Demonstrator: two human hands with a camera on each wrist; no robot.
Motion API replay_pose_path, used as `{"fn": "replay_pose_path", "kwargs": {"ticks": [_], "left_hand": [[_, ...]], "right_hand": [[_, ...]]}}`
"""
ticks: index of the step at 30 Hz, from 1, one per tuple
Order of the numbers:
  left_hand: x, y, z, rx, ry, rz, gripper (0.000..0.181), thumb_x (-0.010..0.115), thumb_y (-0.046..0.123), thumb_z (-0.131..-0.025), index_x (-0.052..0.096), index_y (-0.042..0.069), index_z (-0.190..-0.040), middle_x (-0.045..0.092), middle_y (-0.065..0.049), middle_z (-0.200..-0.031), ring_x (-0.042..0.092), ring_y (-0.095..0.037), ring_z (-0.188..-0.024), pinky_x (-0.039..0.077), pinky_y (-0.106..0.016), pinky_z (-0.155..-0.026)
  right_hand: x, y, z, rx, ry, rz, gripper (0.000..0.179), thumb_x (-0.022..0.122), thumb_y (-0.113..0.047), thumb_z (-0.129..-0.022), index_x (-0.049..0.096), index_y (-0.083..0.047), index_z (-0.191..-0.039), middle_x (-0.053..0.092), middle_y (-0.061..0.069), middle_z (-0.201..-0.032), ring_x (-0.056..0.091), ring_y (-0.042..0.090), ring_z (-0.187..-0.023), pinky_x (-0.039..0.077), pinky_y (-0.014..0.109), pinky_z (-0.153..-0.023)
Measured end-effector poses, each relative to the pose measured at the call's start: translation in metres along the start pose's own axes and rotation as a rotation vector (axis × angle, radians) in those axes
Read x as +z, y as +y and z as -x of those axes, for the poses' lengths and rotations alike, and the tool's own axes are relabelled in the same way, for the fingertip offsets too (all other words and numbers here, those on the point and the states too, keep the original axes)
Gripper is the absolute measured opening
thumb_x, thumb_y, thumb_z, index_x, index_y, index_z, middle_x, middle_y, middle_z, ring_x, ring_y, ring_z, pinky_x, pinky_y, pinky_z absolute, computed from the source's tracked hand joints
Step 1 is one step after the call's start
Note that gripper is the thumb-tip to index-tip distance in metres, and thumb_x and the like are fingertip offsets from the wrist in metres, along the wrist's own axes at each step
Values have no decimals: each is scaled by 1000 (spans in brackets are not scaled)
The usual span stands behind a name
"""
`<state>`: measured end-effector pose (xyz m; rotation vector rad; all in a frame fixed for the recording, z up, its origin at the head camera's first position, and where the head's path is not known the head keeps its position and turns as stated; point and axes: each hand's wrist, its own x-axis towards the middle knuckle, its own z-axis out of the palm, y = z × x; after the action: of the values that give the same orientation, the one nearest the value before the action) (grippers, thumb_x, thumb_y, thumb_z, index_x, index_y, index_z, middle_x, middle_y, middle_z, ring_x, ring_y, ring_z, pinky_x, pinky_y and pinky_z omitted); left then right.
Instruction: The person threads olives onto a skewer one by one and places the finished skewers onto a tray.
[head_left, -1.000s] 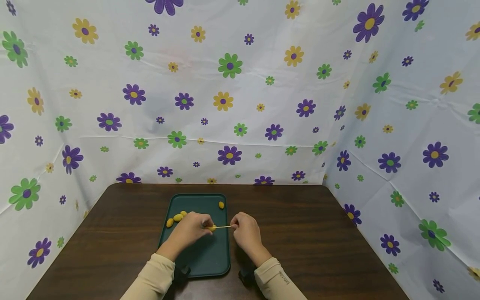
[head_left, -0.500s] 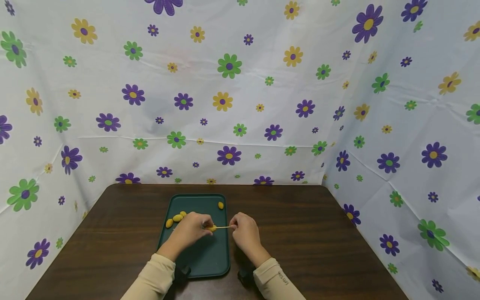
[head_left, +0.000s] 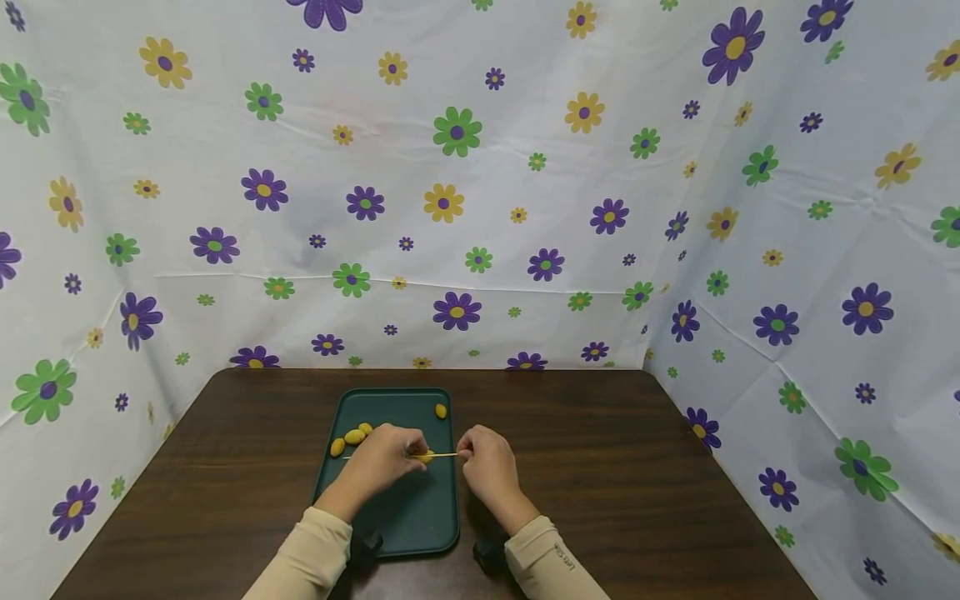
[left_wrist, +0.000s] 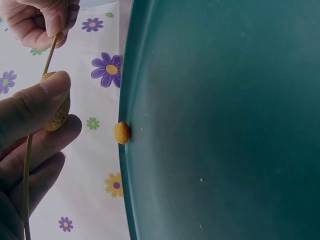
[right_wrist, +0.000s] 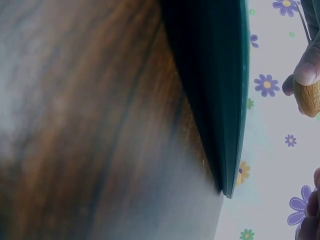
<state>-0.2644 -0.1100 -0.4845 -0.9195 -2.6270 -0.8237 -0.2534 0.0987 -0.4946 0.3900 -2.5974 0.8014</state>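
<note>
My left hand [head_left: 378,458] pinches a small yellow oval fruit [left_wrist: 61,114] with a wrinkled skin between thumb and fingers, over the dark green tray [head_left: 416,512]. A thin wooden skewer [head_left: 446,455] runs through the fruit. In the left wrist view the skewer's long end crosses the left palm. Just past the tray's right rim, my right hand [head_left: 489,468] pinches the skewer's other end with thumb and curled fingers. The right wrist view shows the held fruit [right_wrist: 309,97] at its right edge, with most of the right hand out of frame.
Several loose yellow fruits [head_left: 354,437] lie at the tray's left side, partly behind the left hand. Another fruit [head_left: 441,411] sits by the far right corner, against the rim. The tray rests on a dark wooden table [head_left: 585,475], with a flower-patterned sheet [head_left: 480,225] hanging behind.
The right hand has come slightly closer to the left hand. The skewer's left end now shows more clearly past the left hand. The tray and loose fruits stay put.
</note>
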Motion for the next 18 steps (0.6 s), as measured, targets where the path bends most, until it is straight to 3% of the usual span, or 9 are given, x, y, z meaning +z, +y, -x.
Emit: {"fn": "replay_pose_path", "kwargs": {"ticks": [10,18], "left_hand": [[1,1,-1,19,13,-4,22,89,9,-76,71,18,-83,70,9,-79,62,-3,-71,56,-26,-66],[2,2,-2,-2,-1,-2,21,89,10,-77,72,18,-84,71,9,-81,64,-4,-74,57,-26,-69]], "right_hand": [[4,-1,1,-6,25,5,27,79,6,-78,66,-16,-71,57,-9,-72,58,10,-69,50,29,-63],[3,-2,1,19,7,-15,26,78,6,-79,66,-17,-71,55,-11,-72,54,7,-67,50,27,-63]]}}
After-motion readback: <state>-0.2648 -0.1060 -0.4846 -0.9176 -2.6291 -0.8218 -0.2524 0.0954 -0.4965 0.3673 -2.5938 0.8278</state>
